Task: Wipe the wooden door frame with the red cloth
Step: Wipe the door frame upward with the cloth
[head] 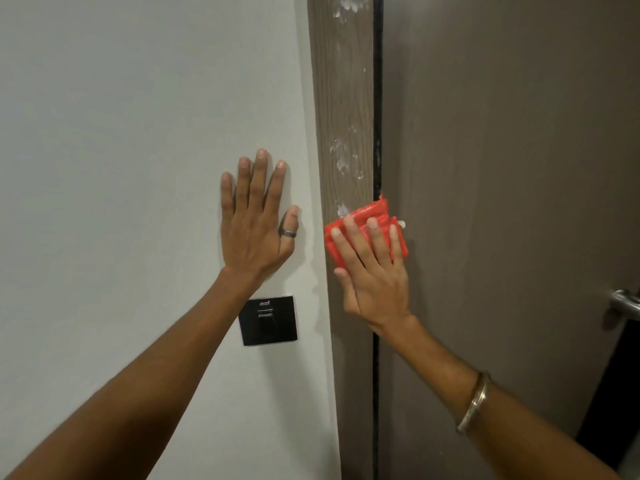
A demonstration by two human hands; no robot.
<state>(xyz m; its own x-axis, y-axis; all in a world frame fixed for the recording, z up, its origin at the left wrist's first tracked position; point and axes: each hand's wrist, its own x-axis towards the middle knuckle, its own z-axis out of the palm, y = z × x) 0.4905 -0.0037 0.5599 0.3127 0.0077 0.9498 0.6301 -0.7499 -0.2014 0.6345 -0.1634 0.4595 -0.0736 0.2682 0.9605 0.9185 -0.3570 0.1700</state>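
The wooden door frame (341, 98) runs as a brown vertical strip through the middle of the view, with white smears on it above the cloth and near the top. My right hand (372, 271) lies flat on the folded red cloth (370, 214) and presses it against the frame, fingers spread and pointing up. The cloth overlaps the frame's right edge and the dark gap beside the door. My left hand (254, 220) rests flat on the white wall (138, 133) left of the frame, fingers apart, holding nothing, with a ring on the thumb.
A brown door (502, 150) stands closed to the right of the frame, with a metal handle (625, 303) at the right edge. A black square wall plate (268, 320) sits on the wall just below my left wrist.
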